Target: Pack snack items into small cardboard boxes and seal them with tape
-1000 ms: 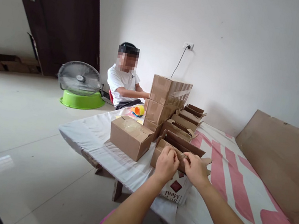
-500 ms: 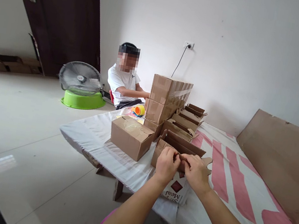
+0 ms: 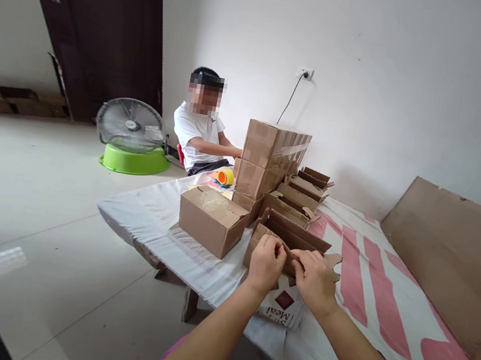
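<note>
An open cardboard box [image 3: 265,238] with raised flaps stands near the front edge of the table. My left hand [image 3: 266,263] has its fingers curled in a pinch at the box's near upper edge. Beside it, my right hand [image 3: 315,275] grips the same edge, thumb on the near side and fingers over the top. Both hands partly hide the near wall. Under and in front of the box is a white printed sheet [image 3: 275,313] with dark red diamonds. Just left sits a closed cardboard box [image 3: 205,223].
Taped boxes [image 3: 258,146] are stacked behind, beside a row of open boxes [image 3: 296,197]. An orange tape dispenser [image 3: 223,177] lies near a seated person [image 3: 195,135] in white. A large cardboard sheet [image 3: 446,253] leans at right. A fan [image 3: 131,125] stands on a green basin [image 3: 134,161].
My left hand has shifted slightly left along the box's near edge, widening the gap between my hands. My right hand stays nearly in place.
</note>
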Demonstrator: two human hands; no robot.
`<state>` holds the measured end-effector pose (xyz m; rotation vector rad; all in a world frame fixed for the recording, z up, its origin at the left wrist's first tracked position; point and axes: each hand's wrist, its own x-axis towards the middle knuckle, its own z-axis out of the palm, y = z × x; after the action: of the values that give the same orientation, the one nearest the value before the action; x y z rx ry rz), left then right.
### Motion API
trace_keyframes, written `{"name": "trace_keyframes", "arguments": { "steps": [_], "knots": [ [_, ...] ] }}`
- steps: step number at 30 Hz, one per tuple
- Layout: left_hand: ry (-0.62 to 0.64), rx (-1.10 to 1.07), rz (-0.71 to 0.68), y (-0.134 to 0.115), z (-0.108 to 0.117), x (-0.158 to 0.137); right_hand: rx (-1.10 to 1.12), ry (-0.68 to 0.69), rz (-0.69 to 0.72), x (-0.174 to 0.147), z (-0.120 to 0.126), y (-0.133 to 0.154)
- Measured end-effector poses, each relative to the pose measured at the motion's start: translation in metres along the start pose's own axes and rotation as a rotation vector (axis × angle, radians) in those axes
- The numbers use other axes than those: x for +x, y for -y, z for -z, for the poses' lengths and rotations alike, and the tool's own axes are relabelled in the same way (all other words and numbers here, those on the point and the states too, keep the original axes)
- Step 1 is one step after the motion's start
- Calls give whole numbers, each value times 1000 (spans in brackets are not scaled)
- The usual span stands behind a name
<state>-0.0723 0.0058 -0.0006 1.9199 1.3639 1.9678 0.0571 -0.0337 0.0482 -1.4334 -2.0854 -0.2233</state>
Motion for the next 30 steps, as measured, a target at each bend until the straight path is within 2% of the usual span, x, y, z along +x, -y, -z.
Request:
{"name": "trace_keyframes", "arguments": {
  "steps": [5,10,15,22,27,30],
  "knots": [
    [7,-64,-33,-5,1,-3,4,-17,-14,1,0,0],
    [-21,54,-142,-13,0,-9,-39,9,-2,-1,0,5],
    [38,137,-90,-13,-1,-7,-58,8,25,-3,-1,5],
    [34,-36,-13,-8,6,0,-41,-71,65,-4,-4,0],
    [267,-71,-90,-4,19,6,-42,-121,121,-6,-8,-2],
    [286,-51,-64,-2,20,8,-51,-127,144,-7,-8,-1]
  ]
}}
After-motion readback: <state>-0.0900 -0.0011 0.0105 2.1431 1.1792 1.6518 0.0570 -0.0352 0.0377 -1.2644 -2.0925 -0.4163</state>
